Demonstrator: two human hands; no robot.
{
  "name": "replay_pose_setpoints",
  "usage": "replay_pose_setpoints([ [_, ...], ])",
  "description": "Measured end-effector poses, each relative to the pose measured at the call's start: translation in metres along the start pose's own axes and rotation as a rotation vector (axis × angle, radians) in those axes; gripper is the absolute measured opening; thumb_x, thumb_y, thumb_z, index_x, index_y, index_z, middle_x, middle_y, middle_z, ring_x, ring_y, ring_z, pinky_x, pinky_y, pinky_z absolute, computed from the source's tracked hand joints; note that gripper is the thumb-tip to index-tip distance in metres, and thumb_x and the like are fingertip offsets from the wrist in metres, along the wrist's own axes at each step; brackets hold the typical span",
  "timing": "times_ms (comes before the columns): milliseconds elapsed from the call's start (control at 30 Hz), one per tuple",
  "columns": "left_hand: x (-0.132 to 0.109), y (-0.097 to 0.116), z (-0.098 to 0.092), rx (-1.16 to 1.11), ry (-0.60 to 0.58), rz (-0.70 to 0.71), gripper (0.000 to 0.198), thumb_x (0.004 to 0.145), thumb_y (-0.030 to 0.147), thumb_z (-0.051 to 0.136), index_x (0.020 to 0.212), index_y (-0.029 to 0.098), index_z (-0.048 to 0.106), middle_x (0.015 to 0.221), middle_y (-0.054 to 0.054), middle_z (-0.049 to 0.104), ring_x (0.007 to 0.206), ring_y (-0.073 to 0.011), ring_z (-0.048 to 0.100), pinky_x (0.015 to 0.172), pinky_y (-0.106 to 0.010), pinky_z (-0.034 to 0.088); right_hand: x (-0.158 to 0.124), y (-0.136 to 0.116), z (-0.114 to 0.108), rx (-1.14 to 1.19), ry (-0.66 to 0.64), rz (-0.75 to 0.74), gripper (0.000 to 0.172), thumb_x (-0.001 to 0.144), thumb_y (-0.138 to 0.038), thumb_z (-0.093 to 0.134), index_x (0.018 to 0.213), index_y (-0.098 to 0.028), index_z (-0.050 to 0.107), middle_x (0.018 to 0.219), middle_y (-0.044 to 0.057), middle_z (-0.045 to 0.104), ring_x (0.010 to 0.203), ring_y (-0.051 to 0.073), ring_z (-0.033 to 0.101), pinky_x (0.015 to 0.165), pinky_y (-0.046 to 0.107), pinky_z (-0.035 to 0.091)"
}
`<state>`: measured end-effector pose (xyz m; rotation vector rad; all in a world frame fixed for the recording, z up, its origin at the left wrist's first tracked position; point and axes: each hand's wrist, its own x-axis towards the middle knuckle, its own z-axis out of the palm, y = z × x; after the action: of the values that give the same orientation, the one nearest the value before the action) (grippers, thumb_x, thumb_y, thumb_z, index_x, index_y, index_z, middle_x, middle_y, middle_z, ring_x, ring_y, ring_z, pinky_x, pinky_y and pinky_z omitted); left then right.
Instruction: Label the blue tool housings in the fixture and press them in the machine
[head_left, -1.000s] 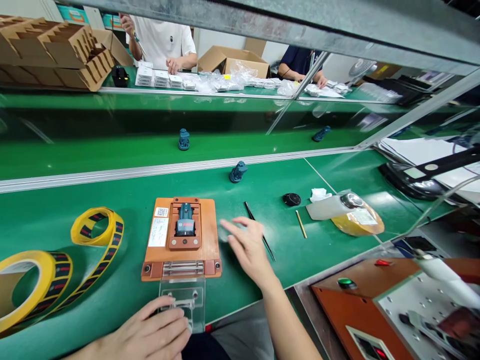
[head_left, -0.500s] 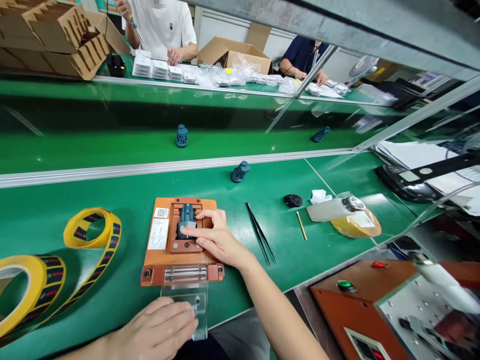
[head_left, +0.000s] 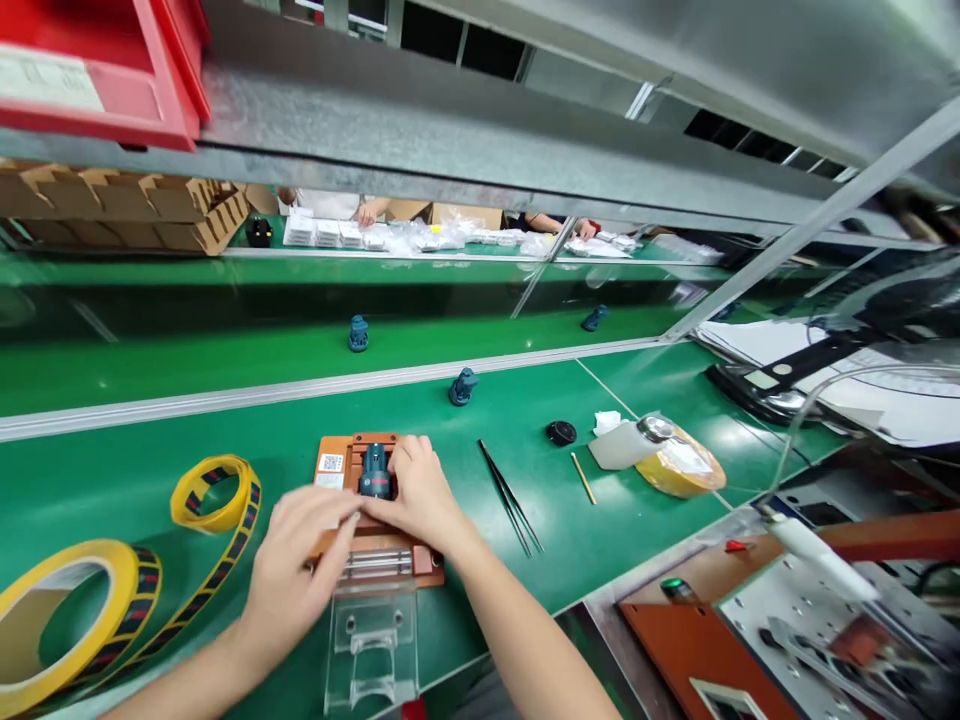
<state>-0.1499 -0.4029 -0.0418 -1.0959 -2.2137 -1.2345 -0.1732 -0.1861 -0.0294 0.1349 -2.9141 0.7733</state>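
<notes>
left grip (head_left: 296, 555), right grip (head_left: 421, 492), flanking blue housing (head_left: 375, 472)

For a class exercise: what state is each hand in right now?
Left hand: open, over the orange jig.
Right hand: curled on the blue part, grip unclear.

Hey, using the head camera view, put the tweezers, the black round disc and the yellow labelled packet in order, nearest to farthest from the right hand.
From the right hand, in the head view:
1. black tweezers, on the green bench to the hand's right
2. black round disc, farther right, toward the bench's far edge
3. yellow labelled packet, farthest right
</notes>
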Motion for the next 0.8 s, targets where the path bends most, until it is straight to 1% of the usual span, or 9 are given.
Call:
replay_pose_setpoints([
  [100,0.051,-0.014,0.005,-0.134,0.142,-0.439,0.030,0.088,0.031,0.069,0.118,0.029,0.072,0.121,-0.008,0.071,0.115,-0.0281,0.063,0.100,-0.044,0.049,-0.005,-0.014,-0.008,0.059,0.113,-0.030,0.048,0.067,-0.042,0.088,0.094,-0.017,0.058,0.104,0.010,0.061,0.099,0.029,0.056,0.087,0.044,0.050],
  [167,0.082,-0.018,0.009,-0.468,0.059,-0.693,0.044,0.085,0.045,0.072,0.124,0.025,0.070,0.124,-0.012,0.070,0.114,-0.0301,0.064,0.095,-0.044,0.052,-0.013,-0.021,-0.020,0.131,0.187,-0.091,0.050,0.067,-0.034,0.088,0.102,-0.017,0.057,0.106,0.010,0.065,0.100,0.028,0.059,0.092,0.044,0.048],
  [233,0.103,-0.015,0.010,-0.833,-0.066,-0.821,0.055,0.080,0.049,0.077,0.125,0.019,0.069,0.116,-0.014,0.073,0.108,-0.0298,0.068,0.092,-0.041,0.055,-0.025,-0.026,-0.035,0.206,0.225,-0.122,0.052,0.069,-0.033,0.087,0.109,-0.018,0.057,0.111,0.009,0.067,0.104,0.028,0.060,0.097,0.045,0.046],
  [300,0.113,-0.006,0.010,-1.034,-0.084,-0.845,0.055,0.076,0.047,0.083,0.120,0.017,0.071,0.110,-0.014,0.076,0.106,-0.0292,0.070,0.092,-0.038,0.055,-0.037,-0.028,-0.050,0.340,0.244,-0.078,0.057,0.072,-0.036,0.087,0.118,-0.020,0.056,0.117,0.009,0.067,0.107,0.027,0.061,0.098,0.042,0.046],
  [367,0.117,0.006,0.011,-1.093,-0.009,-0.821,0.053,0.074,0.043,0.085,0.117,0.017,0.072,0.110,-0.013,0.076,0.107,-0.0287,0.070,0.091,-0.035,0.056,-0.046,-0.027,-0.061,0.534,0.221,-0.040,0.056,0.080,-0.040,0.080,0.126,-0.022,0.054,0.121,0.007,0.066,0.106,0.024,0.062,0.095,0.037,0.048],
  [500,0.118,0.025,0.014,-1.149,0.032,-0.773,0.047,0.075,0.040,0.085,0.115,0.019,0.073,0.114,-0.012,0.076,0.109,-0.0282,0.070,0.090,-0.033,0.057,-0.054,-0.026,-0.067,0.822,0.131,0.001,0.036,0.098,-0.051,0.053,0.117,-0.021,0.057,0.096,0.003,0.067,0.080,0.017,0.062,0.072,0.028,0.048],
  [600,0.118,0.032,0.018,-1.189,0.004,-0.766,0.043,0.076,0.039,0.085,0.114,0.020,0.074,0.115,-0.012,0.076,0.109,-0.0284,0.070,0.091,-0.034,0.057,-0.051,-0.028,-0.060,0.983,0.139,0.059,0.038,0.096,-0.059,0.051,0.098,-0.021,0.053,0.078,-0.003,0.057,0.061,0.011,0.048,0.057,0.023,0.039],
  [700,0.117,0.034,0.020,-1.212,-0.021,-0.768,0.043,0.075,0.039,0.085,0.112,0.019,0.075,0.112,-0.012,0.077,0.106,-0.0286,0.071,0.092,-0.035,0.057,-0.048,-0.034,-0.051,1.174,0.177,0.101,0.040,0.090,-0.061,0.057,0.089,-0.022,0.047,0.073,-0.006,0.045,0.056,0.008,0.033,0.049,0.020,0.028],
  [800,0.115,0.033,0.021,-1.192,-0.024,-0.751,0.044,0.074,0.038,0.086,0.111,0.018,0.075,0.108,-0.012,0.077,0.104,-0.0271,0.071,0.094,-0.035,0.056,-0.048,-0.041,-0.048,1.371,0.176,0.186,0.043,0.085,-0.062,0.062,0.087,-0.022,0.045,0.071,-0.007,0.039,0.054,0.007,0.026,0.043,0.018,0.018],
])
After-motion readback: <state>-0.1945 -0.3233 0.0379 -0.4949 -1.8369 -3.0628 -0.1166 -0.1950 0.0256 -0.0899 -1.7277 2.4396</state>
